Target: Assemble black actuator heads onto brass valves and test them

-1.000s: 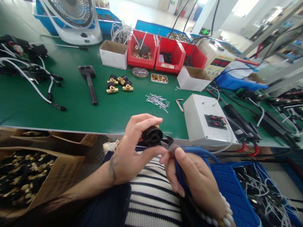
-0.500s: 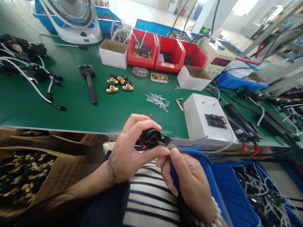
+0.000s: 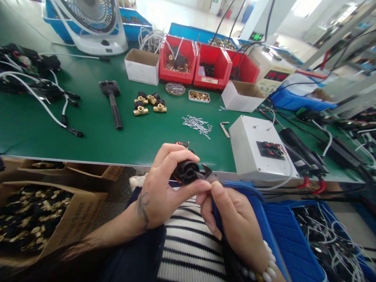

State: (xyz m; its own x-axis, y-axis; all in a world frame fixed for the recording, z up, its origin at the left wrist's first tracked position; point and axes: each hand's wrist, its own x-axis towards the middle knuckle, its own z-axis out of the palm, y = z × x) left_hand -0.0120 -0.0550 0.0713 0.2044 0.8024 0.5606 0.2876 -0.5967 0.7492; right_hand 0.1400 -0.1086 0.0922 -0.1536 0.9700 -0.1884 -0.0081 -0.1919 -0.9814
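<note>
My left hand [image 3: 167,188] is closed round a black round plastic part [image 3: 187,171], its hollow end turned towards me. In my right hand [image 3: 235,219] is a pair of cutting pliers [image 3: 210,175] with blue handles. The plier jaws are spread, and one tip lies against or just inside the edge of the black part; which of the two I cannot tell. My left thumb meets the right fingers by the plier head. A bit of red wire [image 3: 182,144] shows behind the left fingers.
On the green bench [image 3: 88,147] lie metal clips [image 3: 197,125], brass fittings [image 3: 141,111], a black handle-shaped piece [image 3: 113,105] and a bent metal piece [image 3: 225,129]. A grey switch box [image 3: 245,149] stands right. Red bins [image 3: 211,64] line the back; a carton of fittings [image 3: 88,209] is lower left.
The plier jaws have spread wider and their upper blade has risen off the black part. More red wire shows behind the left hand. The whole view has shifted slightly.
</note>
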